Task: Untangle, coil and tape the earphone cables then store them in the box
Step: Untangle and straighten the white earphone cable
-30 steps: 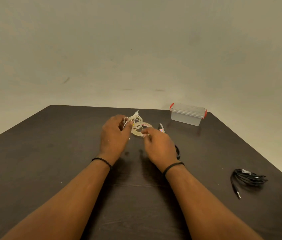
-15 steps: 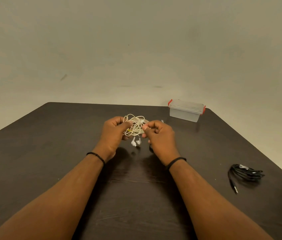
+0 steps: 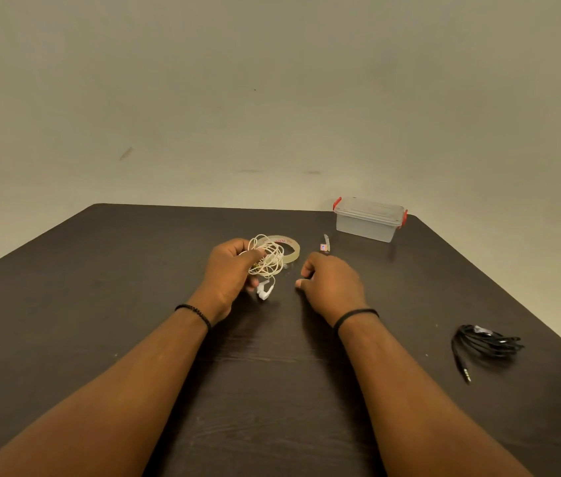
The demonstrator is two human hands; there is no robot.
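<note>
My left hand point(image 3: 229, 270) grips a tangled bundle of white earphone cable point(image 3: 268, 258), held just above the dark table point(image 3: 100, 304); its two white earbuds point(image 3: 264, 290) dangle below the bundle. My right hand point(image 3: 330, 280) hovers to the right of the bundle with loosely curled fingers and holds nothing. A clear tape roll point(image 3: 289, 247) lies flat behind the bundle. A coiled black earphone cable point(image 3: 485, 342) with its plug lies at the right. The clear plastic box point(image 3: 368, 218) with red latches stands shut at the far right.
A small cutter or knife point(image 3: 325, 244) lies between the tape roll and the box, just beyond my right hand. The table's right edge runs close past the black cable. A pale wall stands behind the table.
My right hand has let go of the white cable and moved away to the right. The left hand keeps the bundle, and the tape roll now shows behind it.
</note>
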